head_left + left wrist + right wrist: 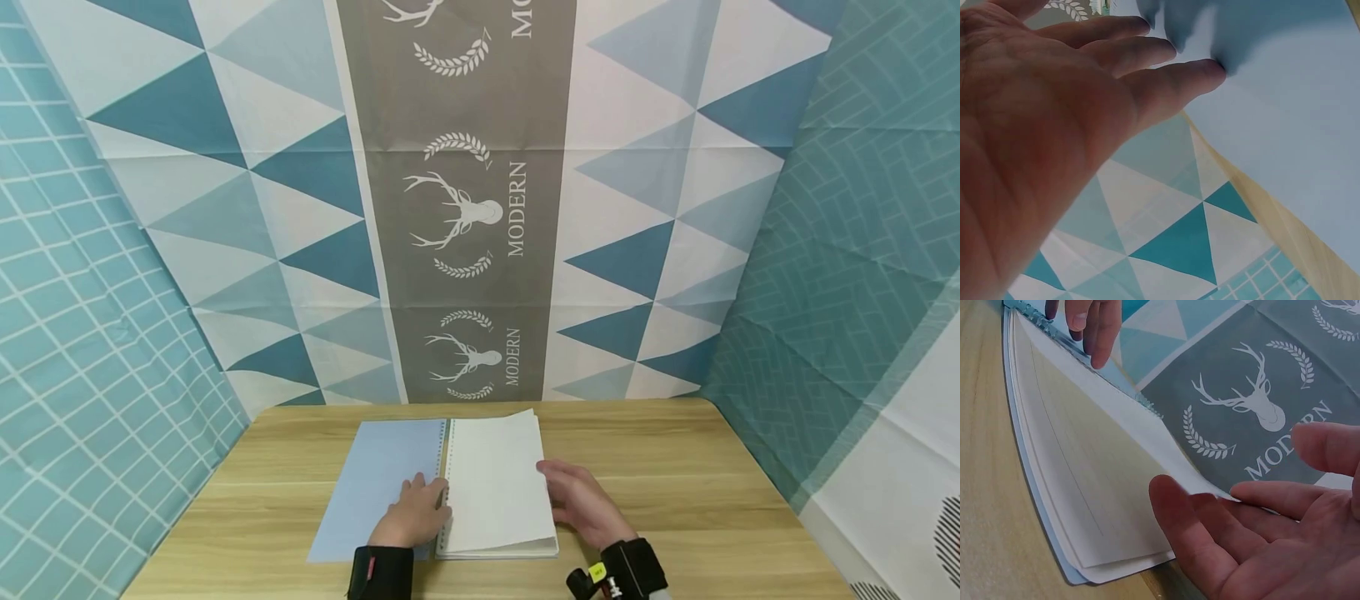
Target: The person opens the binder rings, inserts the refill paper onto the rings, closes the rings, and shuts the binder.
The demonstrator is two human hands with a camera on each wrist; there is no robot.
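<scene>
A spiral notebook lies open on the table, with its pale blue cover (386, 467) at the left and white pages (495, 479) at the right. My left hand (412, 512) rests on the cover beside the coil binding (442, 450), fingertips touching the blue surface in the left wrist view. At the right edge of the pages is my right hand (588, 504). In the right wrist view its fingers (1175, 506) are at the edge of a raised white sheet (1085, 469), with the thumb held apart from the paper. Lower sheets lie beneath the lifted one.
The wood-grain table (637, 450) extends on both sides of the notebook. Patterned cloth (292, 208) hangs behind the table, with teal-tiled cloth (97, 292) at the left and a green panel (847, 250) at the right. Black bands (633, 567) wrap both wrists.
</scene>
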